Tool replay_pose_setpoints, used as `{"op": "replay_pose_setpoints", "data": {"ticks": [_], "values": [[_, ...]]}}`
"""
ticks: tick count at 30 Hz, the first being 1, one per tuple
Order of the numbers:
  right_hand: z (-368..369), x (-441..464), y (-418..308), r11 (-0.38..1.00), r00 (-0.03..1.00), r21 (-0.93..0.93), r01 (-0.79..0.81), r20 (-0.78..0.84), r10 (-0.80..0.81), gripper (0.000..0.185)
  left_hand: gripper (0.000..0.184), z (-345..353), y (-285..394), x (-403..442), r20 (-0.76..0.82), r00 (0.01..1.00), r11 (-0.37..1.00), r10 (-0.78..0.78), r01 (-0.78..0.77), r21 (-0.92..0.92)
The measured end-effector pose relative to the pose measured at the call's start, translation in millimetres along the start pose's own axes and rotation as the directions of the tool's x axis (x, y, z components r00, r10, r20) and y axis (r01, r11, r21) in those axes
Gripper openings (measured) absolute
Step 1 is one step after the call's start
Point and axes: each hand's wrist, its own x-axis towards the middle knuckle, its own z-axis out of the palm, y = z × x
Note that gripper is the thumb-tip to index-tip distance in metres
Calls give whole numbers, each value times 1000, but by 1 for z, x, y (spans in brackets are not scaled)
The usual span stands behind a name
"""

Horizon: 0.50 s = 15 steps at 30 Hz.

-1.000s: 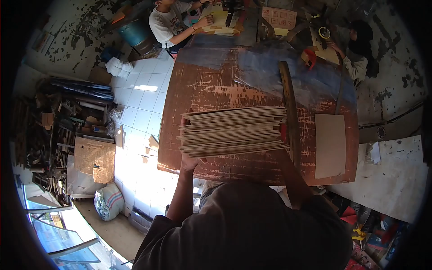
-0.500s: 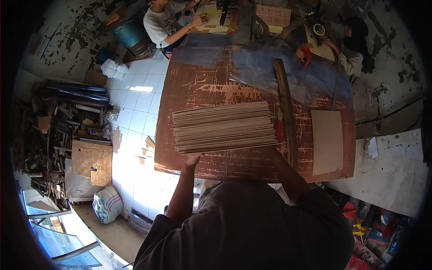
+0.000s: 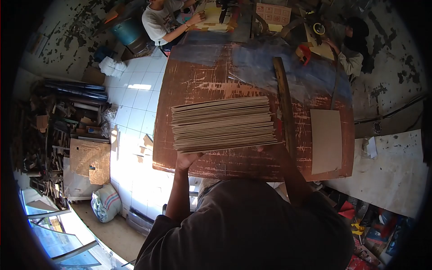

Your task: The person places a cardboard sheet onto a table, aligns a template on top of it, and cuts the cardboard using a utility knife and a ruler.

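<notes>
A thick stack of brown cardboard sheets (image 3: pixel 222 125), seen along its edges, is above the worn brown table (image 3: pixel 207 164). My left hand (image 3: pixel 189 158) grips the stack's near left corner, with the fingers mostly hidden beneath it. At the near right corner, my right hand (image 3: pixel 269 148) holds the same stack, its fingers largely covered too. To the right of the stack lies a long, narrow wooden bar (image 3: pixel 283 94). One flat cardboard sheet (image 3: pixel 326 141) rests on the table's right side.
Two people, one in a white shirt (image 3: pixel 157 24) and one in a dark cap (image 3: pixel 357 33), are at the far side. A red tape dispenser (image 3: pixel 303 54) sits near the far right. Scrap wood (image 3: pixel 45 148) and a white sack (image 3: pixel 106 203) stand left, a pale board (image 3: pixel 391 171) right.
The stack has shifted slightly away from me and tilted a little, its sheet edges looking more spread. My left hand has moved slightly left, and the right hand shows more at the corner.
</notes>
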Motion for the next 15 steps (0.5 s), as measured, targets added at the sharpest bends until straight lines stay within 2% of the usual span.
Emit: {"op": "replay_pose_setpoints", "data": {"ticks": [1,3,4,7,8,9,10,14,15], "values": [[0,-1,-3,1000,1000,-6,11,8,-10,130,52,0,0,-3,-1,1000,1000,-4,4,0],[2,-2,-6,999,1000,-33,14,24,-14,131,49,-2,-2,-6,-7,995,995,95,-95,-12],[4,0,-12,997,999,-76,-18,35,21,132,49,-4,-4,-7,-5,995,995,97,-97,-12],[7,6,-40,977,980,-126,-172,82,183,138,46,-11,-12,-4,25,998,977,65,-58,-205],[9,8,-52,968,969,-128,-216,95,229,139,47,-14,-13,1,44,998,991,55,-49,-127],[8,12,-59,974,977,-155,-162,111,180,140,47,-16,-14,4,66,997,998,49,-46,-47],[9,16,-66,977,981,-170,-129,121,150,140,47,-3,-7,7,-44,994,995,99,-99,-11],[28,32,-89,987,999,-160,9,38,-3,140,49,23,6,15,-112,984,984,138,-149,-94],[30,40,-92,948,980,-250,199,52,-192,137,46,30,11,17,-159,969,971,188,-208,-116]]}}
